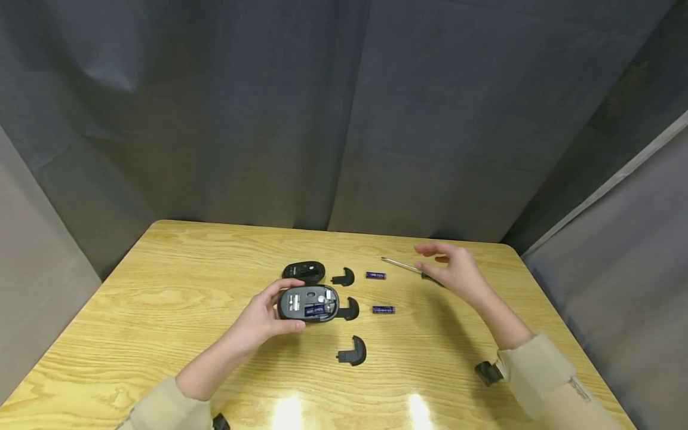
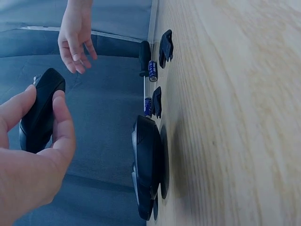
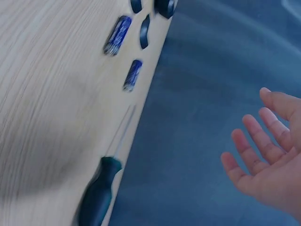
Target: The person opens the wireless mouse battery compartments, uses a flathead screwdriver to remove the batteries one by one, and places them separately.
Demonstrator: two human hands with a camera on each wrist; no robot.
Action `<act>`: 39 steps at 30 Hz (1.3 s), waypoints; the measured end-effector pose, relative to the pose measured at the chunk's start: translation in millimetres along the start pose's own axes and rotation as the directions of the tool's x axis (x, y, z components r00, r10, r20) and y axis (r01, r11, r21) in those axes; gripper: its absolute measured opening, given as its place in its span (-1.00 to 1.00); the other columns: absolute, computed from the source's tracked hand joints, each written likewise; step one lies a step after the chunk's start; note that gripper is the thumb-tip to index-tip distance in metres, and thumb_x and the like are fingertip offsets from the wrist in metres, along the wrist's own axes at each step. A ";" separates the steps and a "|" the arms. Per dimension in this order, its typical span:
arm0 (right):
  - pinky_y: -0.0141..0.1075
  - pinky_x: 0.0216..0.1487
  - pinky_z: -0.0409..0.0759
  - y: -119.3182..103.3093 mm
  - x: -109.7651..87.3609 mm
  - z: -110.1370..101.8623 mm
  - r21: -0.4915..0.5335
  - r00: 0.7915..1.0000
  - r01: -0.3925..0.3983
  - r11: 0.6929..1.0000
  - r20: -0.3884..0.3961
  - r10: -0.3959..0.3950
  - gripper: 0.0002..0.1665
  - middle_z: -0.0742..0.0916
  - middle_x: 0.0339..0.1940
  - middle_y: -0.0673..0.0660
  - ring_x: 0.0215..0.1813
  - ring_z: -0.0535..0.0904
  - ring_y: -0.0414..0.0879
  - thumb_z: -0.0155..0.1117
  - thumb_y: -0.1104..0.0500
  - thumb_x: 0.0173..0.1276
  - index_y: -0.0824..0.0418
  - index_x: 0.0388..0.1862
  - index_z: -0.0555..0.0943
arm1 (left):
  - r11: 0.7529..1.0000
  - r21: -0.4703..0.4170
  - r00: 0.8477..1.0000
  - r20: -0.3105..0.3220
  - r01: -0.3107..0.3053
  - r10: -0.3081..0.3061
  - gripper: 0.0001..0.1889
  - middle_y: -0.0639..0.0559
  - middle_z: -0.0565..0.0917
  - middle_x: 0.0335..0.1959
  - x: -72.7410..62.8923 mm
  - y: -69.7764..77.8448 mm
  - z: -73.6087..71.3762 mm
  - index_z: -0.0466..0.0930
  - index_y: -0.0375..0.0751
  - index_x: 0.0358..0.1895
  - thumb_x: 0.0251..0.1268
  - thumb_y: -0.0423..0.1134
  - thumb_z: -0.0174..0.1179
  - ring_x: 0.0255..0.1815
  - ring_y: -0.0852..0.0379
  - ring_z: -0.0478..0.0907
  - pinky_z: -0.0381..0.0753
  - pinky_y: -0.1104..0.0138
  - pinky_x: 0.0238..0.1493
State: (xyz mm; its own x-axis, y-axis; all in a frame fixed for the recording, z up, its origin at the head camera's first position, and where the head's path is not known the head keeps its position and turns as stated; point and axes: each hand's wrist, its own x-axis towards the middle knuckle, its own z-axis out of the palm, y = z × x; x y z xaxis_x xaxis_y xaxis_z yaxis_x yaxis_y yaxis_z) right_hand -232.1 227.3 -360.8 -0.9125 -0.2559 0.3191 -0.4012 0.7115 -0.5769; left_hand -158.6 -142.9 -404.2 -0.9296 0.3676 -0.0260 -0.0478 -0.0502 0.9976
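My left hand (image 1: 258, 322) grips a black computer mouse (image 1: 292, 303) by its sides, fingers on the far edge and thumb on the near one. Its underside faces up with the battery bay uncovered, and a dark blue battery (image 1: 316, 310) lies in that bay. In the left wrist view the held mouse (image 2: 42, 113) is raised off the table. My right hand (image 1: 457, 272) hovers over the screwdriver (image 1: 404, 264), holding nothing. Its fingers are spread and relaxed in the right wrist view, apart from the screwdriver's dark handle (image 3: 99, 193).
Another upturned mouse (image 1: 304, 272) lies just behind the held one. Black battery covers (image 1: 353, 352) lie in a column to the right. Two loose blue batteries (image 1: 375, 275) (image 1: 384, 310) rest beside them on the wooden table (image 1: 188, 286). A dark curtain (image 1: 258, 119) hangs behind.
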 end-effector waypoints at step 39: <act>-0.36 -0.16 0.68 -95.7 -49.0 68.3 0.157 0.941 0.338 0.928 -0.038 -0.337 -0.56 0.68 -0.05 -0.01 -0.06 0.63 -0.10 0.51 0.15 0.05 0.10 -0.05 0.64 | 0.998 0.014 0.998 0.017 -0.056 0.056 -0.21 -0.29 0.35 0.24 2.0 4.5 15.5 0.28 -0.16 0.29 -0.12 -0.53 0.38 0.07 -0.09 0.55 0.64 0.26 0.00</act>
State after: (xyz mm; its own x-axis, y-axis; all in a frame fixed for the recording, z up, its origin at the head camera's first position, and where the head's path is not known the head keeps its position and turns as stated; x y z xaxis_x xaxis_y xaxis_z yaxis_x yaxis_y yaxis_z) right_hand -154.4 127.0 -372.6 -0.7206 -0.4554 0.5229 -0.6934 0.4710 -0.5454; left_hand -155.0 -128.0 -398.8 -0.9243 0.3804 0.0310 0.0097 -0.0579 0.9983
